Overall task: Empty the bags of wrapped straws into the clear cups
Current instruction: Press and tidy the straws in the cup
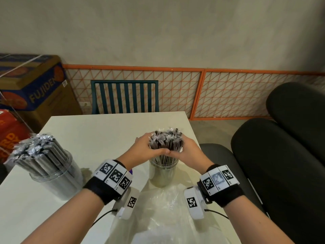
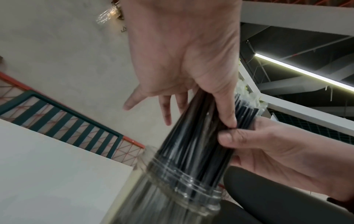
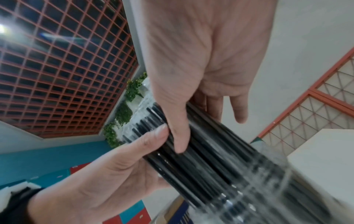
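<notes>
A bundle of black wrapped straws (image 1: 166, 140) stands upright in a clear cup (image 1: 163, 175) in the middle of the white table (image 1: 98, 131). My left hand (image 1: 146, 147) and right hand (image 1: 189, 149) wrap round the bundle above the cup's rim, thumbs meeting at the front. The left wrist view shows my left thumb (image 2: 226, 109) pressed on the straws (image 2: 193, 136), which run down into the cup (image 2: 178, 188). In the right wrist view my right thumb (image 3: 178, 128) lies on the straws (image 3: 210, 160). A second clear cup (image 1: 58, 176) at the left holds silver-wrapped straws (image 1: 33, 148).
An empty clear plastic bag (image 1: 163, 221) lies on the table in front of the cup, between my wrists. Behind the table stands a teal chair (image 1: 124, 95). Black chairs (image 1: 281, 164) crowd its right edge, and cardboard boxes (image 1: 35, 88) stand at the far left.
</notes>
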Demonstrator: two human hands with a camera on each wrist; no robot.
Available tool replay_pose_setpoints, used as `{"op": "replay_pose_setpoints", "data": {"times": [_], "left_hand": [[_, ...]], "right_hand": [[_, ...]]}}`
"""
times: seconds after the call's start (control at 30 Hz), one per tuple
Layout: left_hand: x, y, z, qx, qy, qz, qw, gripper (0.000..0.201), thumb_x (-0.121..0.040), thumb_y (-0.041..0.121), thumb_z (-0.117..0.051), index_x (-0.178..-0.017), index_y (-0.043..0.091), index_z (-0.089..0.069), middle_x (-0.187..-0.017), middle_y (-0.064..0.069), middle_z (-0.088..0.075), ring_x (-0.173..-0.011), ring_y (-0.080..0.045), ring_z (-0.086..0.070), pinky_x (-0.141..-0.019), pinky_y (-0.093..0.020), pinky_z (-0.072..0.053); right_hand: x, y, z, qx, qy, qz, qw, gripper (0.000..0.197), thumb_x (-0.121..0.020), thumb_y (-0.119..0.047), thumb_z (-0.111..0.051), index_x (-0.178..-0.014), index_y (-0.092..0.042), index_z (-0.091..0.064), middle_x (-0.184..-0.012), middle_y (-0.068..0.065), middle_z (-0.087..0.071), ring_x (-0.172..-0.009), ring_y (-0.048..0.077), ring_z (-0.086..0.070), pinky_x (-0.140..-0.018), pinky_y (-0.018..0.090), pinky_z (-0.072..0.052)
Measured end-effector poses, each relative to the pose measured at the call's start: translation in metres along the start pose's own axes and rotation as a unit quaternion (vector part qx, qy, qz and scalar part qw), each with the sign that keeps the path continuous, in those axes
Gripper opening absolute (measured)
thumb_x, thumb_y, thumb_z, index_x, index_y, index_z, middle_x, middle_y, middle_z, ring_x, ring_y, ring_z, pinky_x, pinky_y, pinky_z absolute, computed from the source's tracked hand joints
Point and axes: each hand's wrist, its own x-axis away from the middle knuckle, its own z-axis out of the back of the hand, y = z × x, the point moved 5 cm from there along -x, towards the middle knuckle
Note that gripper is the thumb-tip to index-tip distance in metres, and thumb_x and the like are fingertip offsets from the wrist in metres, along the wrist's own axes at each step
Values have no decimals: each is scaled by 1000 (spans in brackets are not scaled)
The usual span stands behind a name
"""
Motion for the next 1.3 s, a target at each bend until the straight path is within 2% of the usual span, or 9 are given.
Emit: {"op": "replay_pose_setpoints", "data": {"times": [0.13,0.3,0.43,0.6,0.73,1.07,1.13,1.2,1.3], "left_hand": [[3,-13,-8,-50,-100,25,993,80,-55,50,-81,-124,27,-49,-122,3,-57,-114,-14,-54,-102,-39,-44],[9,-14,-11,32,-16,2,999,65,-72,24,-79,-127,25,-46,-110,19,-58,-102,5,-55,-84,-6,-44],[7,-4,-8,12,61,-14,998,46,-76,24,-75,-118,15,-59,-94,15,-62,-93,-6,-59,-77,-10,-45],[-4,25,9,-31,86,-56,994,50,-72,34,-76,-117,19,-59,-98,13,-61,-88,-1,-56,-74,-12,-39],[-4,14,-4,-40,18,-23,999,68,-68,34,-79,-127,18,-50,-120,3,-56,-111,-11,-51,-90,-23,-38],[-3,-17,11,-12,-132,22,991,104,-71,22,-78,-149,30,-9,-143,20,-21,-134,2,-20,-111,-21,-18],[-9,-12,6,19,-149,8,989,100,-72,16,-78,-147,28,-14,-145,18,-28,-134,1,-27,-111,-19,-23],[-14,-6,-2,48,-160,-1,986,90,-72,8,-77,-140,32,-22,-133,17,-43,-123,3,-41,-104,-13,-32],[-21,1,-9,81,-130,-5,988,71,-74,10,-76,-131,30,-38,-120,12,-58,-113,1,-54,-105,-27,-42]], "right_hand": [[6,10,-12,-21,-72,-7,997,84,-72,-17,-80,-140,-21,-32,-125,-1,-57,-116,12,-52,-101,26,-42],[6,16,-18,-50,-25,-20,998,71,-75,-19,-77,-135,-15,-39,-125,2,-58,-112,12,-53,-91,19,-41],[5,5,-12,-55,14,-15,998,49,-83,-19,-69,-125,-11,-46,-111,-3,-58,-106,11,-55,-85,18,-45],[-12,-17,12,-50,-20,27,998,60,-84,-18,-68,-135,-15,-38,-123,0,-58,-112,10,-53,-97,25,-42],[-16,-2,3,-6,-73,2,997,71,-79,-15,-73,-138,-15,-33,-130,5,-56,-121,20,-52,-103,31,-42],[11,20,-24,-110,-65,2,992,116,-67,-15,-83,-148,-24,0,-137,-19,-33,-128,-4,-32,-103,4,-27],[10,25,-34,-153,-26,-14,988,122,-63,-22,-86,-148,-29,1,-145,-12,-35,-132,2,-35,-111,20,-28],[8,25,-42,-170,8,-28,985,115,-65,-22,-84,-149,-27,-5,-144,-6,-40,-133,8,-39,-113,33,-32],[4,11,-33,-141,53,-4,989,78,-79,-10,-72,-143,-18,-28,-128,-7,-51,-122,10,-48,-107,31,-39]]}}
